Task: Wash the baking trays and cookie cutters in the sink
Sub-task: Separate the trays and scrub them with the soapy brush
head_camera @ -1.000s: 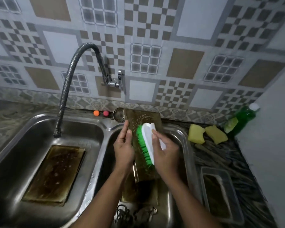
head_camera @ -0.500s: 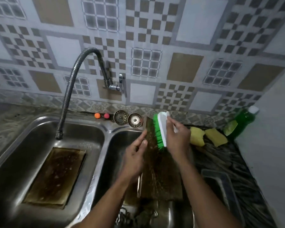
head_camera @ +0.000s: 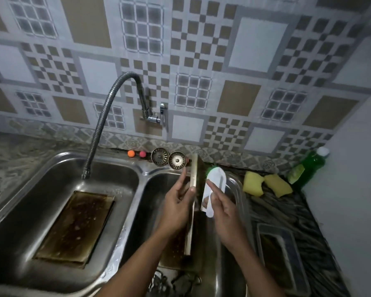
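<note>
Sink (head_camera: 144,170) with two basins: a dirty baking tray (head_camera: 73,228) lies flat in the left basin (head_camera: 19,211). Over the right basin (head_camera: 154,189), the left hand (head_camera: 178,207) grips a second tray (head_camera: 193,179) stood on edge; the right hand (head_camera: 226,215) clasps a white brush (head_camera: 215,183) just beside it.

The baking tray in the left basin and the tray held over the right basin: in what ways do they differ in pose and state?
The tray in the left basin lies flat on the basin floor; the held tray stands on its edge, nearly edge-on to the camera. Nothing touches the tray in the left basin; the left hand grips the held tray, and the right hand holds a brush beside it. Both look stained dark brown.
</note>
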Tool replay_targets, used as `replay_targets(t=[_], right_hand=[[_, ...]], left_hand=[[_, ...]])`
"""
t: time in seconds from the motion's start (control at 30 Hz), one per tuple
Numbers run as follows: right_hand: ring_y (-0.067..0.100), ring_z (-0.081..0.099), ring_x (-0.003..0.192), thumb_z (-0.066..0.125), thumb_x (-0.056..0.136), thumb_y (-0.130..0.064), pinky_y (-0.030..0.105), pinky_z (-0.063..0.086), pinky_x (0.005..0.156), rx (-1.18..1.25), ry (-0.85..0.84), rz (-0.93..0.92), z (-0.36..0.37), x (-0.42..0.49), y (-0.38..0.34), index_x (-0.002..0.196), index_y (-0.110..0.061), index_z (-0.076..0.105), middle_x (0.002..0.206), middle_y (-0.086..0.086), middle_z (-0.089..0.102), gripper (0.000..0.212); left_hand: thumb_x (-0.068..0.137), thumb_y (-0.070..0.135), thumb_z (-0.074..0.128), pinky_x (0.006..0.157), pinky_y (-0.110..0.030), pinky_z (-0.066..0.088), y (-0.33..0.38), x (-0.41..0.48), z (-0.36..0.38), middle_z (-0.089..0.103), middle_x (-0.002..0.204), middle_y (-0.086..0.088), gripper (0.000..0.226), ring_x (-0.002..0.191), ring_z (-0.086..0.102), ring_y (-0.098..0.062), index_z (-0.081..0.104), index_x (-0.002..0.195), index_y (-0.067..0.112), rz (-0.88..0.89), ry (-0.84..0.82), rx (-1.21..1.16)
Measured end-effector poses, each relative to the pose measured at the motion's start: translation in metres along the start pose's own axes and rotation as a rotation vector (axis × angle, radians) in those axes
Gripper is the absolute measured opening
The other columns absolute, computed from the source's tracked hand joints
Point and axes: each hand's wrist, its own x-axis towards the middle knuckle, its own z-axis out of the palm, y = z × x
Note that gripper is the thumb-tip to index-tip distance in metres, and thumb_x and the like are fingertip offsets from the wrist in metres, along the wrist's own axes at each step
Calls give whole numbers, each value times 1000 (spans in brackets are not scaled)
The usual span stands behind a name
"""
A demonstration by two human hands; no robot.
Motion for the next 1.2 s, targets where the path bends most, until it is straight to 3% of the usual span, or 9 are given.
replay_targets(t=[0.17, 0.33, 0.43, 0.57, 0.7, 0.8, 0.9, 1.03, 1.2], right_hand=[[-3, 44, 131, 57, 92, -46, 22, 41, 107, -74, -38, -17, -2, -16, -4, 141, -44, 45, 144, -17, 48, 50], [-6, 52, 120, 74, 82, -18, 25, 48, 101, -211, 156, -74, 5, -24, -3, 135, -38, 54, 132, -16, 59, 60], [-8, 61, 100, 68, 81, -5, 13, 53, 80, -159, 290, -40, 12, -33, -6, 133, -33, 58, 115, -14, 66, 60], [15, 70, 72, 64, 83, -4, 32, 59, 66, -101, 407, -22, 22, -41, -2, 131, -32, 61, 81, -10, 71, 55], [-2, 61, 56, 61, 88, 0, 12, 47, 58, -64, 451, -33, 36, -47, -15, 129, -26, 62, 75, -4, 69, 49], [-3, 67, 66, 61, 90, 0, 15, 56, 66, -26, 504, -7, 55, -48, -26, 128, -25, 63, 85, 0, 71, 45], [-2, 64, 64, 62, 91, -4, 12, 52, 63, -33, 548, -21, 91, -46, -37, 126, -25, 64, 94, 7, 75, 42], [4, 71, 75, 64, 89, 0, 20, 57, 68, 13, 553, -15, 158, -40, -55, 116, -15, 67, 95, 8, 74, 31], [18, 70, 81, 67, 86, -7, 30, 57, 73, -78, 432, 138, 254, -27, -34, 100, -21, 66, 91, 8, 72, 20]], left_hand=[[103, 52, 25, 95, -33, 52, 12, -22, 12, 70, 122, 7, 49, 120, 62, -13, 28, 151, 44, -114, -87, -164], [89, 71, 23, 108, -40, 43, 18, -33, 11, 64, 132, 5, 67, 131, 53, -15, 22, 151, 45, -185, -192, -265], [95, 67, 25, 109, -46, 41, 20, -37, 7, 64, 133, 3, 62, 130, 54, -15, 16, 152, 45, -205, -260, -251], [102, 27, 49, 106, -39, 47, 22, -41, -14, 64, 132, 3, 59, 121, 60, -9, 23, 155, 30, -125, -204, -22], [90, 25, 66, 106, -40, 46, 2, -36, -70, 60, 132, 5, 52, 118, 56, -6, 52, 140, 35, 52, -58, 390], [91, 23, 67, 111, -32, 39, -6, -34, -115, 49, 141, -1, 46, 132, 46, -17, 56, 135, 35, -75, -133, 481], [94, 13, 64, 80, 4, 38, -6, -31, -158, 59, 131, 7, 45, 117, 54, -3, 57, 136, 26, -163, -246, 437], [93, 4, 62, 55, -2, 41, -7, -27, -226, 72, 110, -10, 45, 63, 59, 13, 59, 135, 20, -206, -225, 455], [89, 11, 70, 81, -21, 54, -18, -29, -340, 66, 127, -2, 46, 102, 68, -16, 62, 131, 29, -304, -245, 589]])
